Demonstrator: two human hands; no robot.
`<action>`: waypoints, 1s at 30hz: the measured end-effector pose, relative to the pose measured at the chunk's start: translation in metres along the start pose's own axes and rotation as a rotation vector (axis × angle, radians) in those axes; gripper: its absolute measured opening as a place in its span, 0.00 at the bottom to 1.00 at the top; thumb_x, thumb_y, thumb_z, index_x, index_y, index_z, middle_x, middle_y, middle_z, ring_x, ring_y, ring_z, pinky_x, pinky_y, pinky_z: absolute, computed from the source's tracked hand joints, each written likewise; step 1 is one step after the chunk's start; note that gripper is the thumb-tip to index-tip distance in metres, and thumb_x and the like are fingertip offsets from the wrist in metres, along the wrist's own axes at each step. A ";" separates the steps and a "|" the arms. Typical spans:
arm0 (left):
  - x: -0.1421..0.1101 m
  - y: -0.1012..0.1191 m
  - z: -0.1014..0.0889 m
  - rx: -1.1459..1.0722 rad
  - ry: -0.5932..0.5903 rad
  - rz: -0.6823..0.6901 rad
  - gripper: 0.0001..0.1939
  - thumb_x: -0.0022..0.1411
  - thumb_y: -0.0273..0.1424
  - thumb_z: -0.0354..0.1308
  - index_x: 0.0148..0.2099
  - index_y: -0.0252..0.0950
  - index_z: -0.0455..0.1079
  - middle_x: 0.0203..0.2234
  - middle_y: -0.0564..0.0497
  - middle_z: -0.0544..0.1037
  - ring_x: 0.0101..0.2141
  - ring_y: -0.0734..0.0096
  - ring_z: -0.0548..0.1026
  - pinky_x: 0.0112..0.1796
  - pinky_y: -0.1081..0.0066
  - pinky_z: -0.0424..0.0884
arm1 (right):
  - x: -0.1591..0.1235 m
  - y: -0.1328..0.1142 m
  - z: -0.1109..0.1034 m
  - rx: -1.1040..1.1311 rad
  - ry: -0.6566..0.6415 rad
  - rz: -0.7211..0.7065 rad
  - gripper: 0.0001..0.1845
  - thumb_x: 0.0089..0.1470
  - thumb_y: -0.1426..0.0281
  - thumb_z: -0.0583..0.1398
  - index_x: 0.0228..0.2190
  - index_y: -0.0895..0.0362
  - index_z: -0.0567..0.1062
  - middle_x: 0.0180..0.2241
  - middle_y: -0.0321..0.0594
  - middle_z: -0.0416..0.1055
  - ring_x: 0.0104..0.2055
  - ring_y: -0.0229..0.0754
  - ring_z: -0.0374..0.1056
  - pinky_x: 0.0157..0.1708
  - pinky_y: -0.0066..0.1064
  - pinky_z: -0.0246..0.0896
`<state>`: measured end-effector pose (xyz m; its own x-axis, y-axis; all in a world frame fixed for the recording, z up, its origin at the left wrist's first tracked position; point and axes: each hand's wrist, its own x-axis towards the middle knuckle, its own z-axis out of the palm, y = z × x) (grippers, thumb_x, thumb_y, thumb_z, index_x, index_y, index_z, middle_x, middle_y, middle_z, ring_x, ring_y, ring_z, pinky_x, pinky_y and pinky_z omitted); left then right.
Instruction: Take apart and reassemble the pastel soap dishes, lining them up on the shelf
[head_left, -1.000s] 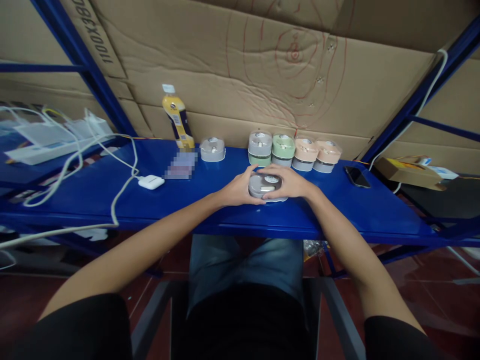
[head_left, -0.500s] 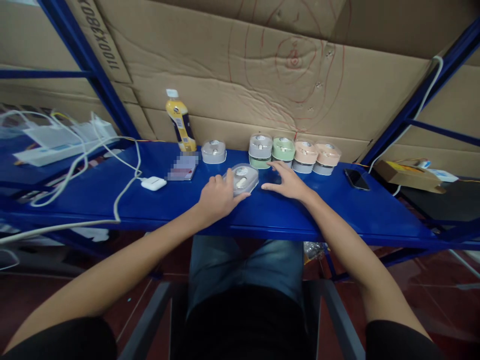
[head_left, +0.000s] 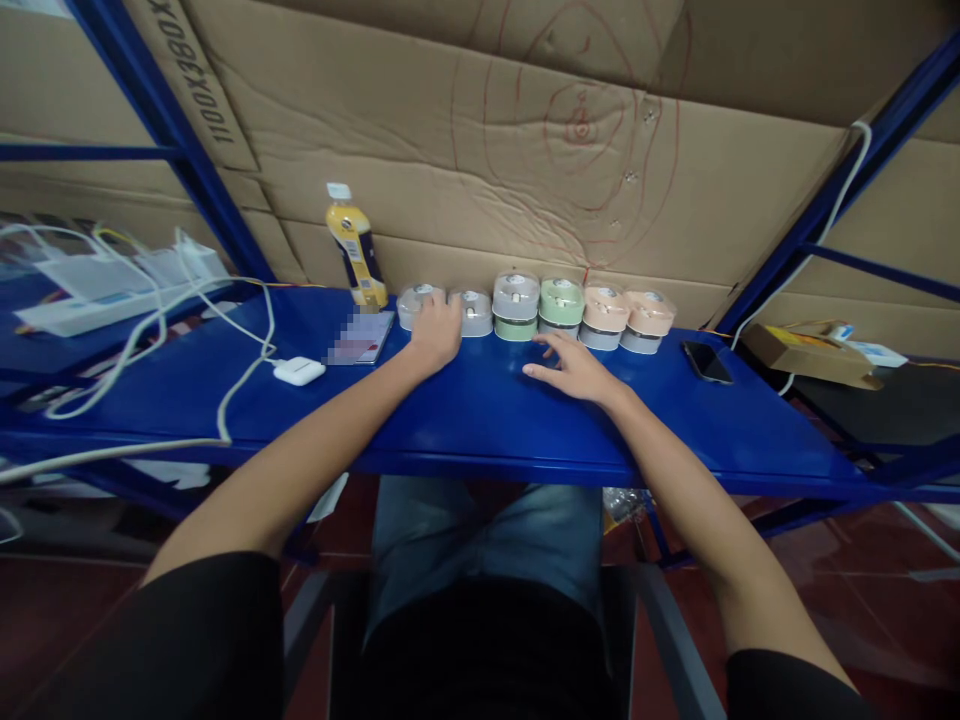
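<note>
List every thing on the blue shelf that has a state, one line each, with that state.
Left hand: flat on two grey containers, holding nothing.
Right hand: open, resting on the shelf.
Grey containers: lids on, side by side.
Stacked containers: lids on, in a row at the back.
Bottle: upright, capped.
Phone: screen dark, lying flat.
White case: shut, cable plugged in.

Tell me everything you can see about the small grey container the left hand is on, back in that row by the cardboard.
The grey container is a small, rounded, translucent plastic box with a pale lid and a little latch or label on top. It sits upright on the blue shelf, in the back row against the cardboard, between another grey container and a two-high stack. The left hand covers its left side, fingers resting on it. Its contents cannot be made out.
</note>
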<state>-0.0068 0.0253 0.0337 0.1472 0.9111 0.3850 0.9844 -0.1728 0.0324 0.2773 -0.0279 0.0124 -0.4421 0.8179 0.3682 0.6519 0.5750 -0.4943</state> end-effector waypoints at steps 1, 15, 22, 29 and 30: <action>0.004 -0.004 0.002 0.008 0.071 -0.036 0.30 0.71 0.26 0.53 0.72 0.23 0.66 0.64 0.21 0.73 0.65 0.30 0.71 0.60 0.44 0.72 | 0.000 -0.001 0.000 -0.001 -0.003 0.002 0.43 0.62 0.39 0.67 0.65 0.55 0.78 0.59 0.56 0.76 0.54 0.60 0.78 0.55 0.58 0.80; 0.041 -0.035 0.007 -0.240 0.051 -0.511 0.45 0.68 0.44 0.66 0.75 0.20 0.57 0.70 0.15 0.66 0.70 0.23 0.68 0.64 0.38 0.69 | 0.001 0.002 -0.002 0.007 0.004 -0.007 0.40 0.65 0.40 0.66 0.64 0.55 0.78 0.59 0.55 0.77 0.53 0.58 0.79 0.56 0.55 0.80; -0.009 -0.021 -0.043 -0.468 0.337 -0.115 0.47 0.70 0.47 0.68 0.77 0.24 0.54 0.71 0.30 0.68 0.70 0.38 0.67 0.71 0.45 0.63 | 0.001 -0.009 -0.005 -0.027 0.220 0.031 0.42 0.63 0.39 0.67 0.66 0.53 0.76 0.62 0.57 0.76 0.59 0.64 0.77 0.63 0.61 0.75; -0.053 0.018 -0.019 -0.737 -0.074 0.583 0.58 0.55 0.44 0.75 0.80 0.35 0.52 0.69 0.31 0.74 0.68 0.34 0.76 0.67 0.45 0.74 | -0.003 -0.024 -0.014 -0.029 0.138 -0.141 0.65 0.46 0.37 0.77 0.76 0.49 0.65 0.77 0.53 0.64 0.79 0.68 0.59 0.78 0.64 0.56; -0.055 0.022 -0.014 -0.766 -0.124 0.629 0.59 0.54 0.44 0.74 0.80 0.35 0.51 0.69 0.30 0.74 0.68 0.34 0.76 0.67 0.45 0.74 | -0.003 -0.024 -0.013 -0.028 0.081 -0.151 0.66 0.45 0.38 0.78 0.76 0.50 0.65 0.76 0.53 0.64 0.79 0.69 0.60 0.78 0.64 0.57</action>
<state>0.0059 -0.0337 0.0259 0.6726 0.5956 0.4392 0.4023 -0.7924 0.4585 0.2712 -0.0447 0.0335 -0.4855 0.7174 0.4996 0.5995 0.6891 -0.4070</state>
